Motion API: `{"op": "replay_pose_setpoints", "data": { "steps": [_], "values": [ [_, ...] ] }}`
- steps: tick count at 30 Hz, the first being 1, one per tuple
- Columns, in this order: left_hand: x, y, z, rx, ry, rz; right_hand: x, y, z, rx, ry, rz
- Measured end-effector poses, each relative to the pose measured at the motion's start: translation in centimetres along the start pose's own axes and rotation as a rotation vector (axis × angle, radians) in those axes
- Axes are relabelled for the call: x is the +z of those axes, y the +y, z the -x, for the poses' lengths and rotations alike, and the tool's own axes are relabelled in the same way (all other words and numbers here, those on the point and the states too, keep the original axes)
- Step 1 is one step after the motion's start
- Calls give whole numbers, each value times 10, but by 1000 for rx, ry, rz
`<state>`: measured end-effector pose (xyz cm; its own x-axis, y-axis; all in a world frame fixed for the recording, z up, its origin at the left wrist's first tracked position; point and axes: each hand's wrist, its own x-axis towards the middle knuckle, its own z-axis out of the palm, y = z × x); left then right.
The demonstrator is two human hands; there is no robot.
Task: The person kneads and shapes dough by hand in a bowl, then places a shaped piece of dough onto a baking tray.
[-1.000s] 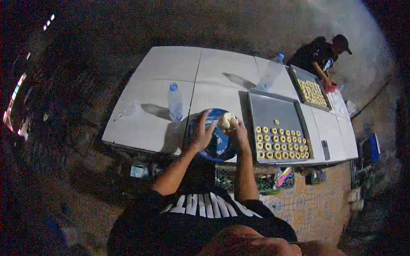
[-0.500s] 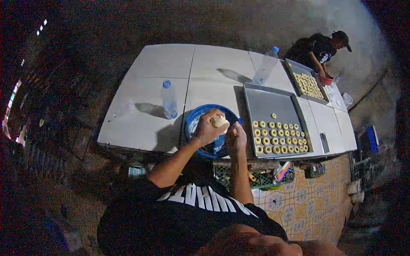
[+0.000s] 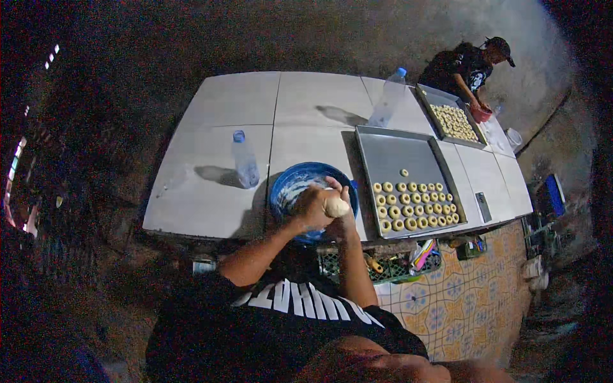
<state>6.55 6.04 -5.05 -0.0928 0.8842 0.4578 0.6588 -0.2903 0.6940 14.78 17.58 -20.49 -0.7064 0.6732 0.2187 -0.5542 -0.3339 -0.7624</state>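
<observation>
My left hand is closed around a lump of pale dough, whose rounded end bulges out beside the thumb. Pressed close against it on the right is my right hand, its fingers curled up by the dough and partly hidden behind the left hand. Both hands are over a blue basin with white smears inside. Just right of the basin, a metal baking tray holds rows of small dough rings, and one ring sits apart above the rows.
Two clear plastic bottles, a nearer one and a farther one, stand on the white tiled table. A phone lies right of the tray. At the far right, a co-worker handles a red bowl beside another filled tray. Crates sit below.
My hands have come together lower over the basin, and the dough has turned to show a smooth rounded end. The whole view has shifted slightly.
</observation>
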Motion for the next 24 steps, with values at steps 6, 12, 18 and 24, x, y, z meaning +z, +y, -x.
{"op": "replay_pose_setpoints", "data": {
  "steps": [6,12,18,24],
  "values": [
    [-15,-8,12,-124,79,83,89,-54,21,321,192,-110],
    [-12,-32,25,-159,-127,-15,56,-18,17,310,237,-39],
    [-37,-19,25,50,-65,-35,65,-23,23,275,-64,-25],
    [-31,-5,19,110,166,-132,46,-7,25,39,-174,626]
  ]
}}
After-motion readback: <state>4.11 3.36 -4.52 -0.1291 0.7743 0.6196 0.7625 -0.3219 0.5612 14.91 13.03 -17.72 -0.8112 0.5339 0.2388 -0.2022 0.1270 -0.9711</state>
